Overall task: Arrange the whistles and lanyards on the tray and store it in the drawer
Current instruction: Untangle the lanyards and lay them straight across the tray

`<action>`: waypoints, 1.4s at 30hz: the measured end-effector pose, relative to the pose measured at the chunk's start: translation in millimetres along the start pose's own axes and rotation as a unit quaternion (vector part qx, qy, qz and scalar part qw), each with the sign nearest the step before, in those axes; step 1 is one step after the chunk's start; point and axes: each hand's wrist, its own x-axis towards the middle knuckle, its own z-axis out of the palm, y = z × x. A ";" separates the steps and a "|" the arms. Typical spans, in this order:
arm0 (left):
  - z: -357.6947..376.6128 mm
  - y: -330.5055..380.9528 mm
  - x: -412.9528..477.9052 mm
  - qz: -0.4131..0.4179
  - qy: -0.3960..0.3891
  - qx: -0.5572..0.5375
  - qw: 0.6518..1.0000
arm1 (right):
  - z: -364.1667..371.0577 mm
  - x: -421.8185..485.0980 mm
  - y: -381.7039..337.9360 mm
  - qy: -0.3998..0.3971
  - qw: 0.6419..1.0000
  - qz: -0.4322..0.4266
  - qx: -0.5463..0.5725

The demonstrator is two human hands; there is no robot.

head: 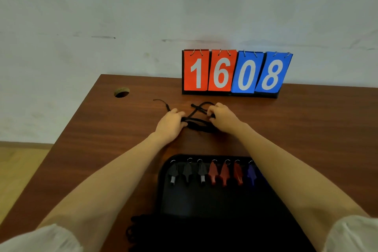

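Gripping thin black cord lanyards (197, 124), your left hand (170, 123) and right hand (222, 118) curl round the bundle's opposite ends. Likely light, limp, tangle-prone; hold where strands bunch.

Left forearm (114, 174), right forearm (286, 170) bare, stretched forward, converging. Left hand (170, 124) palm down, fingers curled round lanyard (199, 126). Right hand (223, 117) just beside, pinching same lanyard.

Open tabletop (106, 129) left of the tray (204, 200), scoreboard (235, 73) upright at the far edge beyond
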 end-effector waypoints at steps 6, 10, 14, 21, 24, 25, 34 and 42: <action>-4.0 -8.1 -4.8 -0.039 -0.021 -0.042 0.998 | 6.3 -16.3 25.8 0.074 0.996 0.035 0.023; -14.5 -12.5 -12.2 -0.076 -0.048 -0.018 0.996 | 4.2 -27.4 30.7 0.075 0.994 0.085 -0.001; -23.6 0.1 -27.5 -0.082 -0.043 -0.024 0.995 | -0.7 -43.3 31.4 0.057 0.991 0.121 -0.018; -69.5 55.9 -46.9 0.011 0.112 -0.138 0.984 | -36.3 -75.8 -12.6 0.156 0.978 -0.012 0.139; -94.9 82.9 -51.8 0.035 0.158 -0.195 0.967 | -65.6 -86.1 -44.3 0.209 0.954 -0.078 0.202; -103.6 91.0 -54.8 0.045 0.162 -0.219 0.961 | -74.3 -88.6 -52.5 0.221 0.949 -0.096 0.203; -150.9 125.2 -81.7 0.112 0.170 -0.255 0.945 | -120.0 -121.0 -80.9 0.265 0.929 -0.044 0.255; -156.8 140.8 -103.0 0.144 0.245 -0.119 0.951 | -130.0 -159.2 -91.6 0.154 0.960 -0.084 0.218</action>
